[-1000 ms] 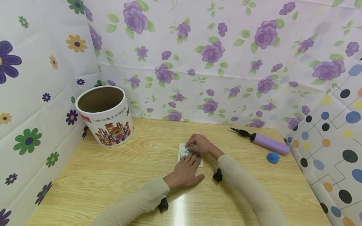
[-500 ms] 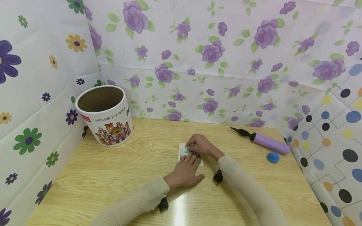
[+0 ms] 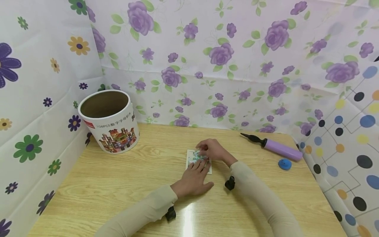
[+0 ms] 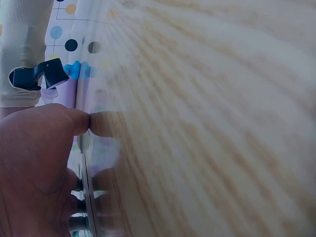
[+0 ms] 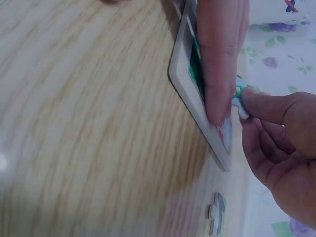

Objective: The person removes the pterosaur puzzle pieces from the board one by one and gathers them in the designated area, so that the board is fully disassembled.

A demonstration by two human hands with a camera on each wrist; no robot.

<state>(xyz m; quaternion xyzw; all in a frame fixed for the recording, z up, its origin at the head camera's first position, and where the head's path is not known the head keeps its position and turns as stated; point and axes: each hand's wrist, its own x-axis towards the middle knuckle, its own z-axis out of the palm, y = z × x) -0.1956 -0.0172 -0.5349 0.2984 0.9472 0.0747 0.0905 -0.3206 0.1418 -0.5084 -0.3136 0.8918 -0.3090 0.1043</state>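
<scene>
A small jigsaw puzzle in a pale tray (image 3: 188, 158) lies on the table. My left hand (image 3: 193, 181) rests flat on its near part, fingers straight and spread, thumb touching the tabletop in the left wrist view. Over the far right corner, my right hand (image 3: 215, 150) pinches a small jigsaw piece (image 5: 240, 102) between thumb and forefinger. That piece is tilted, at the far side of the left fingers; whether it touches the puzzle, I cannot tell. Another jigsaw piece (image 5: 217, 215) lies loose on the table beyond the tray's corner. The hands cover much of the picture.
A large white printed bucket (image 3: 118, 131) stands at the back left. To the right lie a purple hand pump (image 3: 282, 149) and a small blue object (image 3: 285, 164). Patterned cloth walls (image 3: 204, 82) border the wooden table (image 3: 142, 168) at the back and sides.
My right hand has shifted slightly right and its fingers have drawn back, uncovering more of the puzzle's top part. The left hand stays in place.
</scene>
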